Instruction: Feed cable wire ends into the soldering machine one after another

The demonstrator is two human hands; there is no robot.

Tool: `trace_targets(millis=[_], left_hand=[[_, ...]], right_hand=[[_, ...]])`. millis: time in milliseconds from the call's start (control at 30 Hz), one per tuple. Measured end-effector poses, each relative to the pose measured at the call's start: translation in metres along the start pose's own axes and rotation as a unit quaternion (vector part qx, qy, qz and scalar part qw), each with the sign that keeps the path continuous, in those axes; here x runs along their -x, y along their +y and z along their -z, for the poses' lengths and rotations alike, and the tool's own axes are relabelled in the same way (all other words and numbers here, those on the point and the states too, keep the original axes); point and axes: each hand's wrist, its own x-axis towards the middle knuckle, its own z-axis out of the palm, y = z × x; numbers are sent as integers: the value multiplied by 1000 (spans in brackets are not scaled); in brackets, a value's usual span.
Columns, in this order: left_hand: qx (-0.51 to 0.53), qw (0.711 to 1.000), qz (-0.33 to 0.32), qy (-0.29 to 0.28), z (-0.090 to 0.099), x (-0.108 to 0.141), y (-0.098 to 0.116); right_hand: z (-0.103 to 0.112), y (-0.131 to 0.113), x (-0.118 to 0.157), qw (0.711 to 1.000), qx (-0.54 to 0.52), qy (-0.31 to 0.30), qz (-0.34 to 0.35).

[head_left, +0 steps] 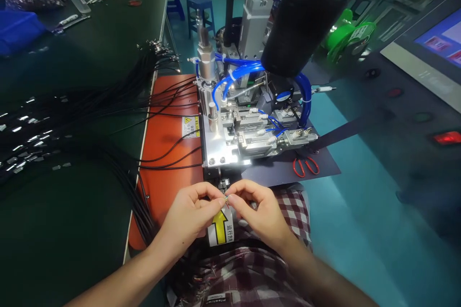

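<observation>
Thin coloured wires (226, 205), one of them red, are pinched between the fingertips of both hands. My left hand (192, 208) is closed on them from the left, thumb against forefinger. From the right, my right hand (257, 208) grips the same small bundle, its fingertips almost meeting the left ones. The fingers hide most of the wires. Just beyond them is the front of a metal machine (230, 151) with blue air tubes (245, 67). Below the fingertips shows a white label with a yellow arrow (220, 228).
Black cables (118, 86) with shiny ends lie on the dark table (72, 230) and run over the orange plate (173, 129) into the machine. Red-handled scissors (306, 167) lie right of it. A black lamp-like cylinder (302, 29) hangs above; a control panel (414, 91) stands right.
</observation>
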Motion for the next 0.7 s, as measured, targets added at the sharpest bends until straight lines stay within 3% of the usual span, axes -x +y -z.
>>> trace_targets(millis=[200, 433, 700], left_hand=[[-20, 1000, -15, 3, 0, -2, -4], [-30, 997, -59, 29, -2, -2, -3], [-114, 989, -89, -26, 3, -3, -3]], right_hand=[[-4, -2, 1, 998, 45, 28, 37], [-7, 3, 1, 999, 6, 44, 9], [0, 7, -4, 998, -41, 26, -26]])
